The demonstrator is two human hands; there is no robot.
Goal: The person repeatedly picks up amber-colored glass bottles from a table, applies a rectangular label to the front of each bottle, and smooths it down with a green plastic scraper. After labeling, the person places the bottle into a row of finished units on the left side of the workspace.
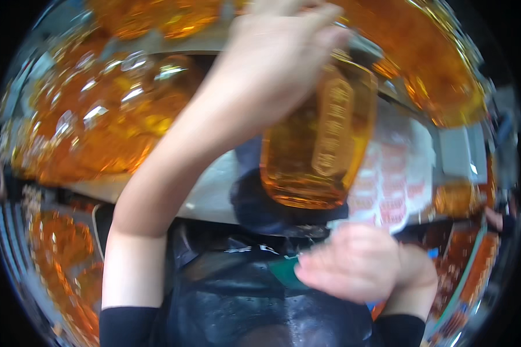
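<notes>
My left hand [289,52] reaches up across the view, its fingers closed at the neck of an amber bottle. The bottle [307,144] leans slightly, with a raised, lettered panel down its front. Under and beside its base lies a dark round pad or cloth [246,202]. My right hand [353,263], smeared by motion, is curled in front of the black apron [237,301]. A flat green piece [286,273] shows at its fingertips; its exact kind is unclear. Just beyond that hand is a white sheet with red printed labels [393,179].
Many amber bottles [92,121] crowd the left side, and more amber bottles [428,63] lie at the far right. Other amber pieces [63,248] are stacked low on the left. A grey box [460,153] stands right of the label sheet. Another person's hand [493,218] shows at the right rim.
</notes>
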